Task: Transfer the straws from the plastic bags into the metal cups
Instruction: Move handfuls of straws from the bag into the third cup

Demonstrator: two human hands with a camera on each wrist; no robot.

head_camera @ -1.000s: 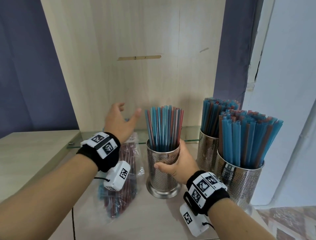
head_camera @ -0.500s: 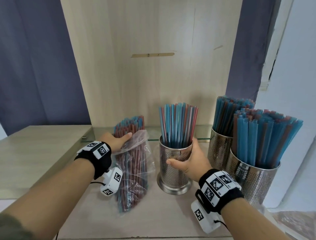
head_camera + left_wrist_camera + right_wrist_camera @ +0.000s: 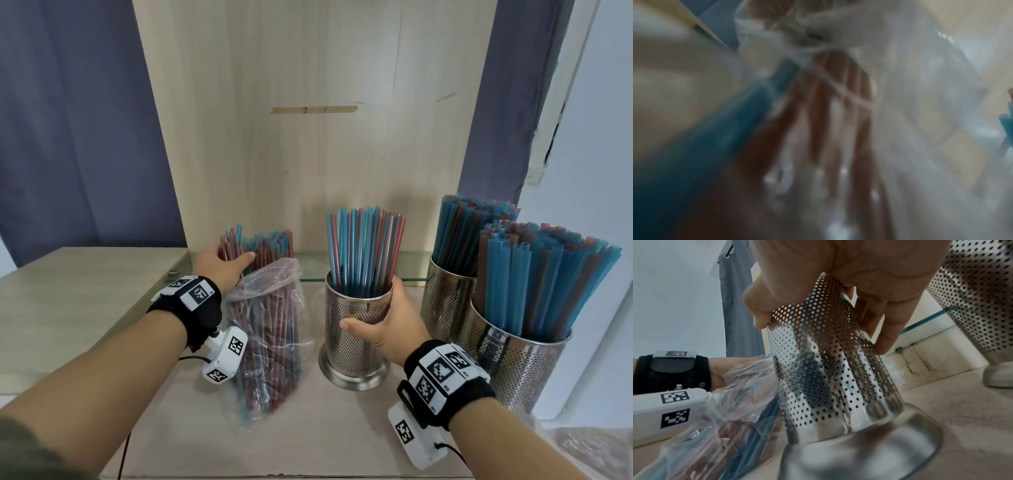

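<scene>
On the table [image 3: 342, 445] we are at the pick-up step: our left hand [image 3: 224, 265] grips the red and blue straws [image 3: 263, 246] sticking out of the clear plastic bag [image 3: 270, 329]. Just beside it, our right hand [image 3: 387, 329] grips the half-full perforated metal cup [image 3: 356, 329]. Next, we judge, the bunch must lift clear and drop upright into it.

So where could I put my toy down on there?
Left of the plastic bag, the pale counter is bare. The front strip before the middle cup is bare too. The right is crowded: two full cups stand close together.
</scene>
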